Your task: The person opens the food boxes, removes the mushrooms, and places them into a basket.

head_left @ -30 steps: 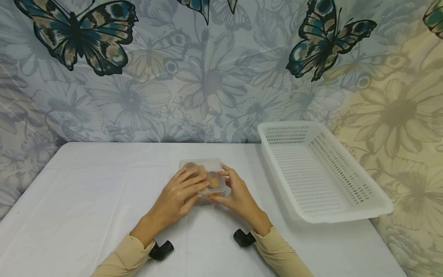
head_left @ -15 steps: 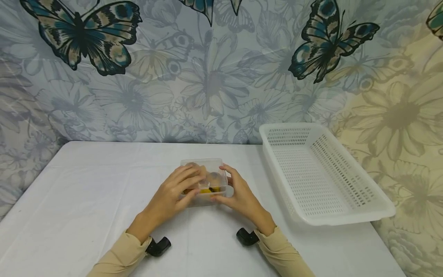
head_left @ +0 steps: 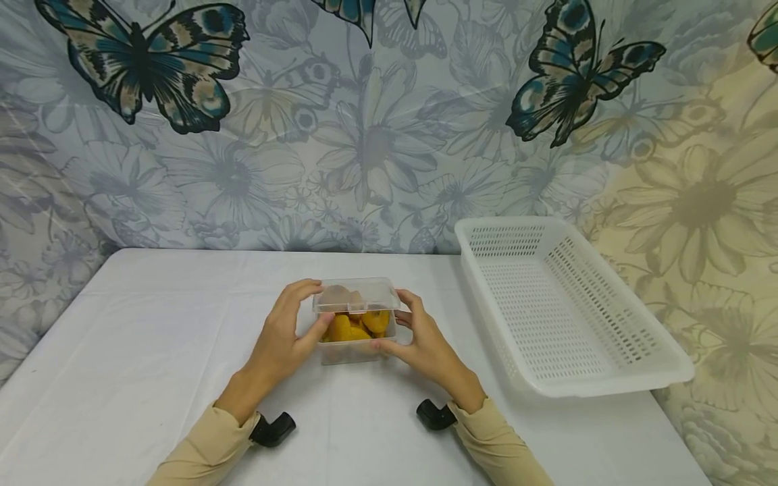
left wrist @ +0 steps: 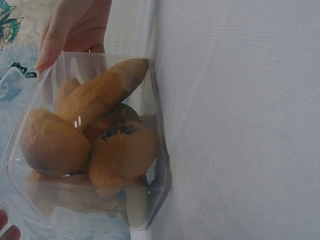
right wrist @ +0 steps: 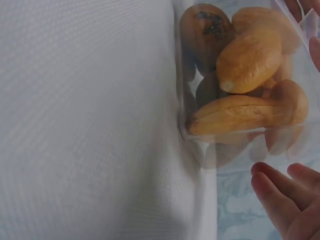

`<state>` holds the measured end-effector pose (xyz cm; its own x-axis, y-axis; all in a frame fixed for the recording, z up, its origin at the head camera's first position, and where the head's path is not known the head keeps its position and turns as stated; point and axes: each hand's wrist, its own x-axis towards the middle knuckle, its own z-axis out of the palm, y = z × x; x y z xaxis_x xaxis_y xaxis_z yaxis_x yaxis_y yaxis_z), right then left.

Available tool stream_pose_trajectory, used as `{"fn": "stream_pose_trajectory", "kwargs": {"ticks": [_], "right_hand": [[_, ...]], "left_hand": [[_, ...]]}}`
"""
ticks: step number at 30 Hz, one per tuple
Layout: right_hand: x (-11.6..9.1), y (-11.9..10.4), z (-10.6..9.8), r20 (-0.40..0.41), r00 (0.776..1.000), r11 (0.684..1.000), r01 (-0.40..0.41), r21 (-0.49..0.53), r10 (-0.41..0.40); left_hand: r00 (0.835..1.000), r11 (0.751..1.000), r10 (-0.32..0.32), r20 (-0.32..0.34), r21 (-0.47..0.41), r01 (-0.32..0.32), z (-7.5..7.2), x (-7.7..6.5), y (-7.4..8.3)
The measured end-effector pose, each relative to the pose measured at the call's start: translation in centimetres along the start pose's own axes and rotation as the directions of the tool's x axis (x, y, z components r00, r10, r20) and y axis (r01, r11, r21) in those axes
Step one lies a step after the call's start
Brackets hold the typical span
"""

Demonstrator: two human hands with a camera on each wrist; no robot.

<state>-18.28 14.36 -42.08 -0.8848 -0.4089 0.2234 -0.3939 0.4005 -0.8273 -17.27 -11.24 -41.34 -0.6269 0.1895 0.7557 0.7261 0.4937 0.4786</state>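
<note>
A clear plastic box [head_left: 349, 352] sits on the white-covered table, filled with several golden-brown pieces like small bread rolls [left wrist: 55, 140], one marked with black specks. Its clear lid [head_left: 373, 293] is tilted up, so the rolls show below its front edge. On the left side, my left hand [head_left: 276, 344] holds the lid between thumb and fingers. My right hand [head_left: 428, 351] grips the box's right side, thumb at the front rim, fingers partly hidden behind the wall. In the right wrist view, right-hand fingers [right wrist: 280, 195] are close to the box wall.
A white perforated plastic basket [head_left: 513, 358] stands at the table's right edge. Behind the table [head_left: 152, 324] hangs a butterfly-and-flower patterned cloth [head_left: 365, 135]. Each wrist carries a black camera [head_left: 273, 430].
The lid has come up from the box front and uncovered the rolls. My left hand has shifted from over the lid to its left side; the right hand keeps its grip on the box.
</note>
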Motion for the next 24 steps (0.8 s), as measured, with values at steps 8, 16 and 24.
{"fn": "stream_pose_trajectory", "kwargs": {"ticks": [8,16,24], "right_hand": [[-0.03,-0.13,-0.03,-0.005,1.0,1.0,-0.013,0.015,0.013],[0.07,0.09,-0.05,-0.015,0.999,0.998,0.041,-0.056,-0.042],[0.07,0.28,-0.33,-0.011,0.998,0.997,0.058,-0.042,-0.059]], "left_hand": [[0.992,0.999,0.012,-0.123,-0.029,-0.015,0.18,0.19,-0.13],[0.991,0.994,-0.11,0.07,0.002,0.11,-0.26,0.09,-0.2],[0.86,0.938,-0.337,0.383,0.057,0.342,-0.71,-0.05,-0.5]]}}
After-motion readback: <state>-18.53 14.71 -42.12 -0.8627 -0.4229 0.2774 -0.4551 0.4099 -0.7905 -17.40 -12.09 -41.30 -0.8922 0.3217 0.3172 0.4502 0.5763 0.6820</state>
